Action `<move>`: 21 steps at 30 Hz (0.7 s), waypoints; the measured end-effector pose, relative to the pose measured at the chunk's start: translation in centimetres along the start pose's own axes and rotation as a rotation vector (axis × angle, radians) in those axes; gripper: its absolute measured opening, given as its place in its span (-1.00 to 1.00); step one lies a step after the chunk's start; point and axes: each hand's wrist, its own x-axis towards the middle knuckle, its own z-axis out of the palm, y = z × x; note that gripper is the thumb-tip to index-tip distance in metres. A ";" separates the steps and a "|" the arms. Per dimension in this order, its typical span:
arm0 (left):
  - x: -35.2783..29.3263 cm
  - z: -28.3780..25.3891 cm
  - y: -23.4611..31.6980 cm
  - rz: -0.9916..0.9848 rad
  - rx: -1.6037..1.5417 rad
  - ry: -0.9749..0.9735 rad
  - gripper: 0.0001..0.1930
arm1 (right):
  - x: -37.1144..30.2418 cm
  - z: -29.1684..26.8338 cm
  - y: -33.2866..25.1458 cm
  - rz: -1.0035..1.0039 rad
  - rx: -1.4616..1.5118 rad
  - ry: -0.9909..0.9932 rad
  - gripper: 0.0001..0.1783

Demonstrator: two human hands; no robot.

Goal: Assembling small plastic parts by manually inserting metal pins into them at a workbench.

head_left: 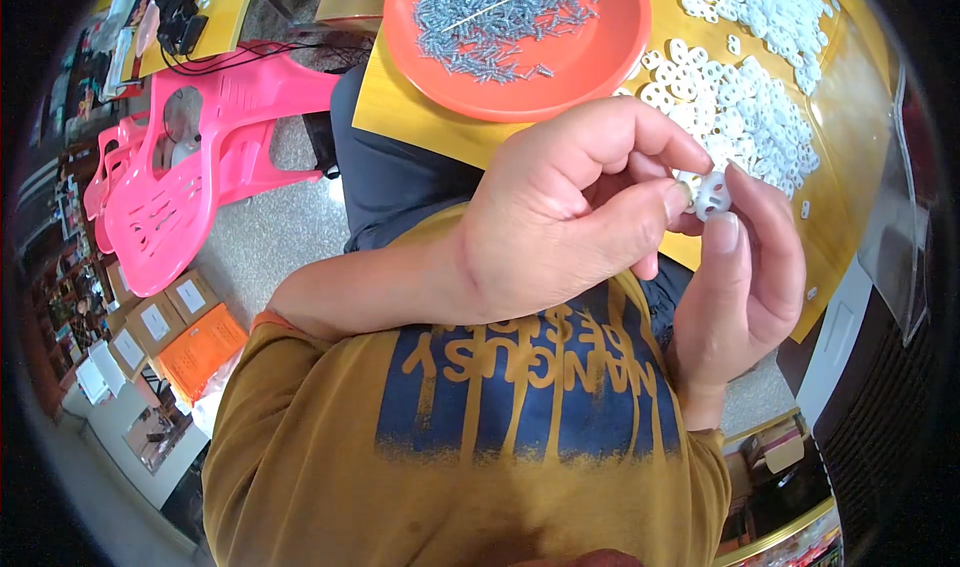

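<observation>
Just above the table's near side, both my hands meet at a small white plastic piece with holes (712, 197). My right hand (742, 282) pinches it between thumb and fingertips. From the other side my left hand (575, 207) is closed, its thumb and index fingertip pressed together against the piece's left edge. Something small and pale shows at that left fingertip, too little to name. Behind my hands, loose white plastic pieces with holes (745, 117) lie in a spread heap. A round red-orange plate (565, 72) holds a pile of small metal screws (490, 17) with a thin pale stick on top.
The yellow tabletop (850, 167) bears the plate and the heaps, with a second heap of translucent white pieces (770, 17) farther back. At left stands a pink plastic chair (215, 127). Cardboard boxes (160, 312) and an orange package (203, 352) sit below it.
</observation>
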 end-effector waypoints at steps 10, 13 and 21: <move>-0.2 0.0 0.1 0.001 -0.014 -0.054 -0.79 | 0.1 0.2 -0.3 0.082 0.119 -0.027 -0.76; -0.3 -0.2 0.4 -0.053 -0.023 -0.065 -0.78 | 0.1 0.3 -0.4 0.166 0.233 0.009 -0.76; -0.3 0.0 0.4 -0.074 -0.051 -0.072 -0.75 | 0.0 -0.2 -0.2 0.163 0.192 -0.070 -0.76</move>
